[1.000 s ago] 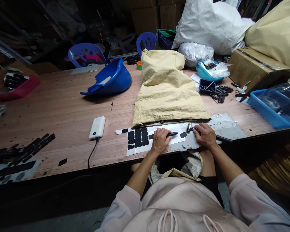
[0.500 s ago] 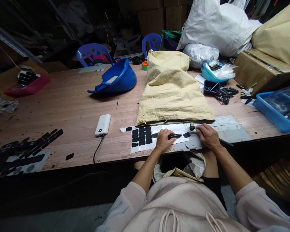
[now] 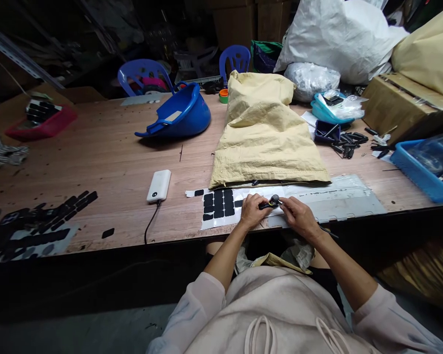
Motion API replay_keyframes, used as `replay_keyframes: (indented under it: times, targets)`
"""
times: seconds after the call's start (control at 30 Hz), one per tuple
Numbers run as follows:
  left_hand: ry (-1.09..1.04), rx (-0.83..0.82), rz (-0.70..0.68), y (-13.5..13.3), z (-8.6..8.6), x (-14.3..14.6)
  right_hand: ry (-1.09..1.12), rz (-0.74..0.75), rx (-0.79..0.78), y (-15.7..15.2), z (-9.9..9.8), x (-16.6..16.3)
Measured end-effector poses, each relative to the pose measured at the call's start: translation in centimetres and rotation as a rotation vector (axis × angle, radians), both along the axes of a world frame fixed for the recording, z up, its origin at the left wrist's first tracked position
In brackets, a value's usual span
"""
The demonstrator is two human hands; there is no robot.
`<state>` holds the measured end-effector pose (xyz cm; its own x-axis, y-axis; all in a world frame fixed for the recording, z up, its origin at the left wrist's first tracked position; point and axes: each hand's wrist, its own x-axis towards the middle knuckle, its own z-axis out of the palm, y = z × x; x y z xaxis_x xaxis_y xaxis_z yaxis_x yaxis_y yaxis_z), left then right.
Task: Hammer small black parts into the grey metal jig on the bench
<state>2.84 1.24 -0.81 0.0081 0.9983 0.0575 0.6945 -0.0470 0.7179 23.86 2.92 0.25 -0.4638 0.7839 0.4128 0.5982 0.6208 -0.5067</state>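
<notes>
My left hand [image 3: 253, 211] is closed on a small black elongated piece [image 3: 265, 206], pressed down over a white sheet [image 3: 217, 224] at the table's front edge. A small hammer [image 3: 275, 199] with a round head is gripped in my right hand [image 3: 297, 215]. Its head is at the right end of the black piece; whether they touch I cannot tell. The hammer's handle passes under my right palm and is mostly hidden. Black rounded patches [image 3: 218, 203] lie in rows on the sheet, left of my left hand.
Just beyond my hands lies a large tan sack [image 3: 269, 137]. A white power bank [image 3: 158, 186] with a cable is to the left, near a blue basin [image 3: 186, 115]. Loose black pieces [image 3: 349, 142] and a blue tray [image 3: 426, 169] are on the right.
My right hand has moved left with the hammer, bringing its head to the black piece. My left hand keeps its hold on that piece. The view has shifted slightly.
</notes>
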Motion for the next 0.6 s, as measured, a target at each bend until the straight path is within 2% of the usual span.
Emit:
replay_keyframes:
  times: [0.2, 0.4, 0.6]
  targets:
    - [-0.015, -0.007, 0.003, 0.0, 0.0, 0.1, 0.037, -0.006, 0.038, -0.5, 1.8, -0.5]
    - [-0.005, -0.002, 0.01, 0.0, 0.0, 0.1, -0.081, 0.03, 0.045, -0.6, 0.6, 0.0]
    - [0.0, -0.003, 0.02, 0.0, 0.2, 0.2, 0.045, -0.056, 0.073, -0.4, 1.3, 0.7]
